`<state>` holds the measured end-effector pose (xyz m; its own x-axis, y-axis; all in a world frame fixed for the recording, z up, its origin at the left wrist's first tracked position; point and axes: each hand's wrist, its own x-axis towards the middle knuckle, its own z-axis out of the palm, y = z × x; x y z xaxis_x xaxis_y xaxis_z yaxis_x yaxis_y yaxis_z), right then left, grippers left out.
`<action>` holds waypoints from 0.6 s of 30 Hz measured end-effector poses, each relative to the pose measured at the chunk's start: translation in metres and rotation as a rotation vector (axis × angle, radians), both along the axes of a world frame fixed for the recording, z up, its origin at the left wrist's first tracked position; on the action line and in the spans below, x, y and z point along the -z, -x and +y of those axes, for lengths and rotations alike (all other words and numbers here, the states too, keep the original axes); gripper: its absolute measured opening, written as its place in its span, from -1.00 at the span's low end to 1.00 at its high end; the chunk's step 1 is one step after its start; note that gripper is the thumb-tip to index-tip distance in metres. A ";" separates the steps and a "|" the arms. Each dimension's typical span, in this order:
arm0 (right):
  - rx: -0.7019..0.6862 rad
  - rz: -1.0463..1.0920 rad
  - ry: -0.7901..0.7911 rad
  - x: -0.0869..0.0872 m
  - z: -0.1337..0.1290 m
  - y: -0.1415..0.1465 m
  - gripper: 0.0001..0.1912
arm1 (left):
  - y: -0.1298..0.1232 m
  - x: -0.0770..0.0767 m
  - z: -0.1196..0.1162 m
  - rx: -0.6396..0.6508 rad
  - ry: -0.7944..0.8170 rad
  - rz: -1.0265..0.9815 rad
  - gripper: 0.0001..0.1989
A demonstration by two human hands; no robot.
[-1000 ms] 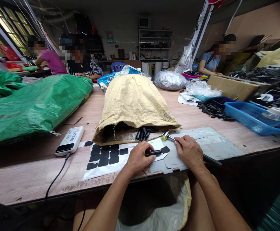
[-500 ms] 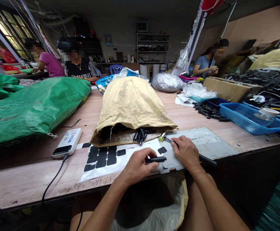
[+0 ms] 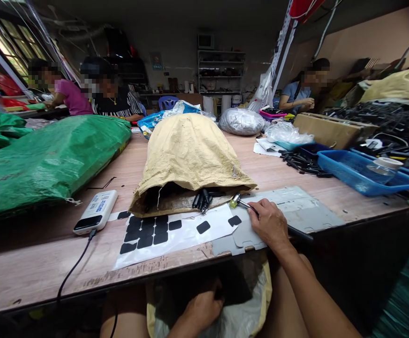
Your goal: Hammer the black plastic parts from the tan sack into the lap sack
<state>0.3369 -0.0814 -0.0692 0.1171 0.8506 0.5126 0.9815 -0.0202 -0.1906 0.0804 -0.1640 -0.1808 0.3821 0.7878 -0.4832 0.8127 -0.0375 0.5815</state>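
My right hand (image 3: 268,222) is closed round the shaft of a small hammer (image 3: 238,201), which lies low over a grey board (image 3: 301,206). The hammer has a yellow-green face, and its black grip sticks out behind my wrist. Below the table edge, my left hand (image 3: 202,307) is inside the mouth of an open sack (image 3: 266,300) on my lap. Its fingers are in dark shadow, so what they hold, if anything, is hidden. Several black tube-like parts (image 3: 202,201) lie in the mouth of a beige sack (image 3: 190,150) on the table.
A white sheet with black rounded stickers (image 3: 148,231) lies along the front edge. To its left are a power bank (image 3: 96,211) with a cable and a green sack (image 3: 49,159). Blue trays (image 3: 362,176) stand on the right. Co-workers sit farther back.
My left hand has gone from above the board, where it held a black tube-like part, down into the lap sack. The right hand keeps its hold on the hammer.
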 end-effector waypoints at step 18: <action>0.017 0.008 0.007 -0.001 0.000 0.002 -0.78 | -0.028 -0.185 0.126 -0.312 -0.622 -0.090 -0.67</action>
<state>0.3349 -0.0817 -0.0678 0.1359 0.8519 0.5057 0.9793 -0.0383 -0.1987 0.1089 -0.0378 0.0045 0.1105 0.9871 0.1159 0.7892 -0.1580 0.5935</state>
